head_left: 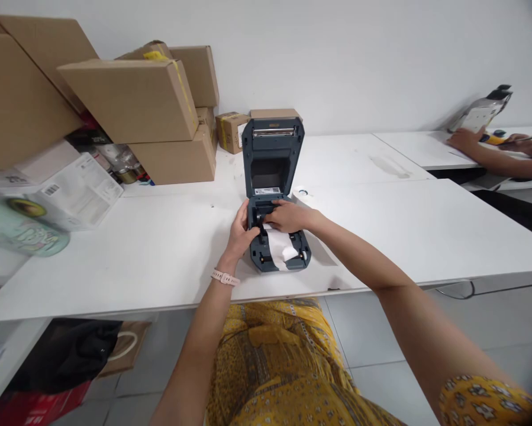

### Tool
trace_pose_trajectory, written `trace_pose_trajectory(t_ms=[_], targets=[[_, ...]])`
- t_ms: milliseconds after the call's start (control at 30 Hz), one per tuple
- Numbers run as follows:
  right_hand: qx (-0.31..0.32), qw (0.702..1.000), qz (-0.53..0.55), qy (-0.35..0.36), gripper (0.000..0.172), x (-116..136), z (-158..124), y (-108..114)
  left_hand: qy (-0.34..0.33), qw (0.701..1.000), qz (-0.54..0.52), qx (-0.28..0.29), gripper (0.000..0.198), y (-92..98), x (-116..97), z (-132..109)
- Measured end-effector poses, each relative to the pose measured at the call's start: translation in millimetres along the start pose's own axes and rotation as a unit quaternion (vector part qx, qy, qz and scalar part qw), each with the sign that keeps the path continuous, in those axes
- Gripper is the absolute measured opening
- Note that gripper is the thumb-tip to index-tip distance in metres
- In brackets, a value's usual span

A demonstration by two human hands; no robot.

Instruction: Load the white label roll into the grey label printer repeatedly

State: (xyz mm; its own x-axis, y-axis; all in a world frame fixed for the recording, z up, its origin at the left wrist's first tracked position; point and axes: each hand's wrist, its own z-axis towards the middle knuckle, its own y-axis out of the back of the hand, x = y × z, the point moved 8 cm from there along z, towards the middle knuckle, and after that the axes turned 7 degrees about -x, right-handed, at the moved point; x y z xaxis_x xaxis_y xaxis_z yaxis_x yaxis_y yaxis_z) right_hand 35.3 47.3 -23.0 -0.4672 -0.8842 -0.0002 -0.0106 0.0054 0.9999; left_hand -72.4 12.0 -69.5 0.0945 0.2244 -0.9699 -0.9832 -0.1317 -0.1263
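Observation:
A dark grey label printer (254, 255) stands on the white table with its lid (271, 155) raised. White label paper (280, 245) runs from inside it over the front edge. My left hand (240, 232) grips the printer's left side, thumb over the rim and fingers along the outer wall. Inside the printer, over the inner end of the paper, lies my right hand (287, 216); its fingers are bent and the fingertips are partly hidden, so what they hold cannot be made out. A small white roll (302, 193) sits behind the printer's right side.
Cardboard boxes (128, 100) are stacked at the back left, beside a white box (77, 192) and a mint green bottle (26, 228). A small taped box (231, 131) stands behind the printer. At the far right, another person's hands (467, 142) rest near a clear bottle (481, 112).

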Motion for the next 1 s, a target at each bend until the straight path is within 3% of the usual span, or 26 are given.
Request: trace_pose_trajectory(t_ms=[167,267,333,433,533,600,633,733,833,900,1000], targets=[[0.046,0.998,0.038,-0.006,0.051,-1.8,4.1,-2.8,-0.001,1.000,-0.003,0.029,0.099,2.6,-6.0,3.0],[0.023,0.989,0.136,0.043,0.048,-5.8,-10.0,14.0,-0.003,1.000,0.001,0.020,0.093,4.1,-7.0,1.9],[-0.041,0.969,0.235,0.062,0.048,-15.7,-35.7,38.1,-0.004,1.000,0.011,0.013,0.089,4.5,-6.1,0.3],[-0.199,0.924,0.326,-0.020,0.060,-54.7,-98.6,70.7,-0.010,1.000,0.028,0.006,0.083,4.5,-4.7,-1.6],[-0.405,0.823,0.378,-0.126,0.065,-100.2,-175.1,82.8,-0.014,0.999,0.037,0.006,0.081,4.0,-3.8,-2.2],[-0.431,0.776,0.424,-0.180,0.060,-120.9,-201.8,63.8,-0.014,0.999,0.039,0.004,0.080,4.1,-3.2,-2.0],[-0.416,0.761,0.453,-0.204,0.057,-128.4,-205.1,48.4,-0.015,0.999,0.040,0.001,0.080,4.5,-2.9,-1.9],[-0.351,0.720,0.538,-0.262,0.059,-140.5,-191.5,-5.4,-0.011,0.999,0.041,-0.004,0.080,5.3,-1.2,-2.1],[-0.335,0.681,0.583,-0.292,0.060,-143.3,-167.7,-51.3,-0.008,0.999,0.039,-0.006,0.081,5.5,0.2,-2.8],[-0.324,0.683,0.584,-0.294,0.056,-143.2,-154.7,-72.8,-0.009,0.999,0.040,-0.009,0.081,6.1,0.1,-2.9],[-0.289,0.717,0.575,-0.269,0.062,-145.2,-146.3,-89.1,-0.014,0.999,0.042,-0.007,0.085,6.9,-1.9,-1.6]])
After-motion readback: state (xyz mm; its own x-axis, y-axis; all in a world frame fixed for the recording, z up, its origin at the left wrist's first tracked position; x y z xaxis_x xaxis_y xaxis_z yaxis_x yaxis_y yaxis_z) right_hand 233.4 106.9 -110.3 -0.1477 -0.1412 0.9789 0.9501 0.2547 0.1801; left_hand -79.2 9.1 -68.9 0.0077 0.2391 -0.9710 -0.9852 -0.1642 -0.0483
